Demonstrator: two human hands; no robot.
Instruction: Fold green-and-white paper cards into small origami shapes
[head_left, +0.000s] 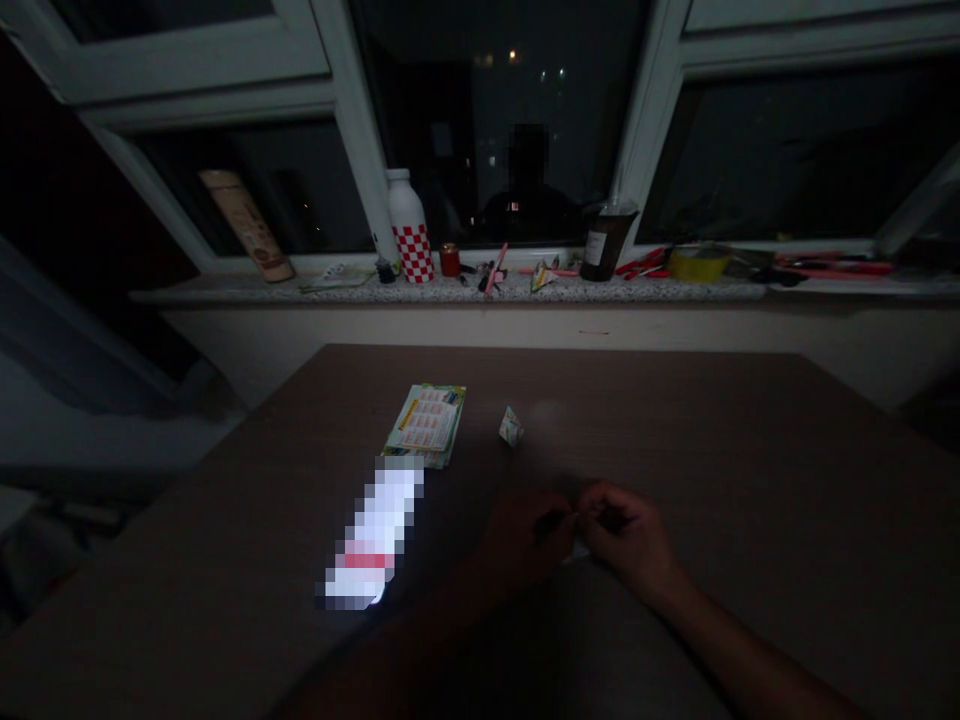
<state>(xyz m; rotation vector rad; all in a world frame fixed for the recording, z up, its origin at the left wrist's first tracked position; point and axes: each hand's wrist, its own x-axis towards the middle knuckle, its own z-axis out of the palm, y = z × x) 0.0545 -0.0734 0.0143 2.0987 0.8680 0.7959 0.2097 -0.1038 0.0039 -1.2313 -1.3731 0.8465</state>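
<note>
My left hand and my right hand meet low over the table, fingertips pinched together. Between them is a small pale piece of paper, of which only a little shows below the fingers; how it is folded is hidden in the dim light. Just beyond my hands stands a small folded paper shape with pointed corners and coloured print. Farther left lies a stack of printed paper cards, green and white with orange marks. A phone with a bright, blurred screen lies left of my left hand.
The brown wooden table reaches the wall under a window. On the stone sill stand a tan bottle, a red-checked white bottle, a small red jar, a dark drink cup, a yellow tape roll and several small items.
</note>
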